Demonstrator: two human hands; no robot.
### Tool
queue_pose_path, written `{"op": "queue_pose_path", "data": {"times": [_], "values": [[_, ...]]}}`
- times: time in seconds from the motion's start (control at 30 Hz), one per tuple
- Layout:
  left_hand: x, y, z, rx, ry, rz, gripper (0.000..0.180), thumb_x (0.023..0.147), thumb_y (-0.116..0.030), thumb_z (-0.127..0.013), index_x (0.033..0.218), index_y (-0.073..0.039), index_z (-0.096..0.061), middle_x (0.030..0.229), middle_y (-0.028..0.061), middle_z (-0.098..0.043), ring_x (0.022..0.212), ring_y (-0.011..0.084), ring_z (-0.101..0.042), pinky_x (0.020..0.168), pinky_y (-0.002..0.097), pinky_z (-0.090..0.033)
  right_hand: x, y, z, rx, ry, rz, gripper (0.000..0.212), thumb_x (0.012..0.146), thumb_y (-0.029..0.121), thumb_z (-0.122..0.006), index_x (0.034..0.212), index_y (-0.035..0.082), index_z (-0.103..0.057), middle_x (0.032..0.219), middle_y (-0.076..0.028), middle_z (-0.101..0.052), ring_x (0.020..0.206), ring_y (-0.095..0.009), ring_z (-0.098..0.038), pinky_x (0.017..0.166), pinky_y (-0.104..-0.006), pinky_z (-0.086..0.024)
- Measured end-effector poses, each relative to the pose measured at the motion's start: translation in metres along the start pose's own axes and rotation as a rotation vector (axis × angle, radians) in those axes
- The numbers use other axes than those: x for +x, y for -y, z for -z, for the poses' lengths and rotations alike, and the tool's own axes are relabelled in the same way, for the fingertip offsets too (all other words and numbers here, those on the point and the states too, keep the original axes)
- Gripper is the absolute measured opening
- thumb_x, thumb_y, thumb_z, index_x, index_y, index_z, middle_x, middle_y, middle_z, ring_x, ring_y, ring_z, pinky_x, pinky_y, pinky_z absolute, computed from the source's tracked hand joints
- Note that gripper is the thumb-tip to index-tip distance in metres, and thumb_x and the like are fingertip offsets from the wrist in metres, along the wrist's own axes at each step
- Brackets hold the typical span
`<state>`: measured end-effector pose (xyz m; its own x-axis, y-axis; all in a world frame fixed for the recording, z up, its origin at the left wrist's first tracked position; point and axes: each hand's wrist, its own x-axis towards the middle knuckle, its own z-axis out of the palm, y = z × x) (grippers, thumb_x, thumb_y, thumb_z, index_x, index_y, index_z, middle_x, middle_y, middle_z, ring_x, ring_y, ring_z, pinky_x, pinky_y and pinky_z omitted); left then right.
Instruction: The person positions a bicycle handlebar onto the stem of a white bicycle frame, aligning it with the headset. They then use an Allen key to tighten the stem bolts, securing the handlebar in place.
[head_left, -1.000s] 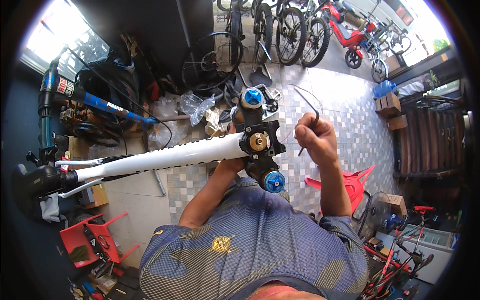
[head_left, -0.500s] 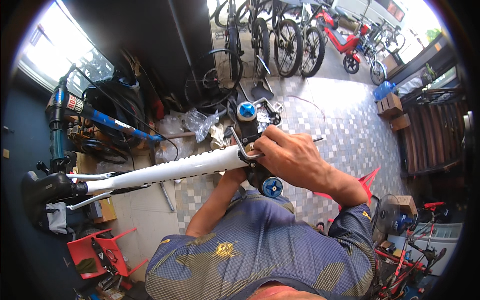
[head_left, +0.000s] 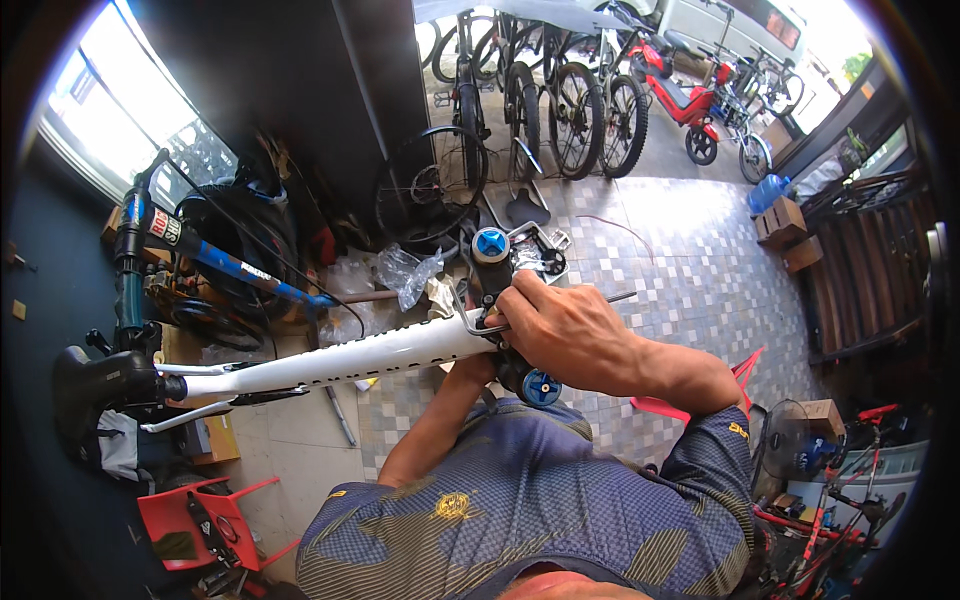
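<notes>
The white bicycle frame [head_left: 340,362] lies level across the view, its front end at centre, where two blue fork caps [head_left: 491,244] show, one above and one below. The right hand [head_left: 560,325] reaches across from the right, forearm bent inward, fingers clenched over the frame's front end. The left hand [head_left: 478,366] comes up beneath, fingers hidden, grip unclear. Two red plastic chairs [head_left: 195,510] stand on the tiled floor [head_left: 660,250].

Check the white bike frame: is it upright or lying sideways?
Sideways: the white bike frame runs level across the view, the right hand gripping its fork end.
</notes>
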<state>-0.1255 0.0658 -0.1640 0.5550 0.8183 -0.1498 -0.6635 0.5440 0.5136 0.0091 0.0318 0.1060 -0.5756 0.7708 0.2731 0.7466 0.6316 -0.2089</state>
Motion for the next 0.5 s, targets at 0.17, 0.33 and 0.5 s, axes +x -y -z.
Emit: {"op": "queue_pose_path", "data": {"times": [0.17, 0.33, 0.5], "values": [[-0.011, -0.012, -0.024, 0.036, 0.048, -0.046, 0.070, 0.102, -0.066, -0.026, 0.137, -0.012, -0.053, 0.129, 0.0101, -0.063, 0.119, 0.0256, -0.062, 0.104, 0.0444, -0.051, -0.006, -0.005, 0.008, 0.067, 0.031, 0.070, 0.022, 0.089, 0.011, -0.067, 0.106, 0.001, -0.058, 0.097, -0.012, -0.057, 0.066, -0.029, -0.067, 0.055, -0.0389, -0.055], [-0.006, -0.011, -0.028, 0.576, 0.070, -0.262, 0.070, 0.101, -0.067, -0.028, 0.137, -0.012, -0.053, 0.131, 0.0100, -0.062, 0.120, 0.0248, -0.061, 0.103, 0.0429, -0.052, 0.002, 0.002, 0.024, 0.067, 0.158, -0.079, 0.024, 0.091, 0.014, -0.066, 0.110, 0.002, -0.059, 0.100, -0.013, -0.059, 0.071, -0.029, -0.068, 0.059, -0.0395, -0.056], [-0.002, -0.003, -0.018, 0.228, 0.058, -0.131, 0.069, 0.100, -0.068, -0.031, 0.137, -0.012, -0.052, 0.129, 0.0096, -0.062, 0.118, 0.0229, -0.062, 0.102, 0.0423, -0.052, -0.003, -0.007, 0.014, 0.073, 0.061, 0.067, 0.019, 0.091, 0.018, -0.067, 0.097, 0.002, -0.058, 0.088, -0.010, -0.057, 0.070, -0.028, -0.066, 0.056, -0.0408, -0.052]]}}
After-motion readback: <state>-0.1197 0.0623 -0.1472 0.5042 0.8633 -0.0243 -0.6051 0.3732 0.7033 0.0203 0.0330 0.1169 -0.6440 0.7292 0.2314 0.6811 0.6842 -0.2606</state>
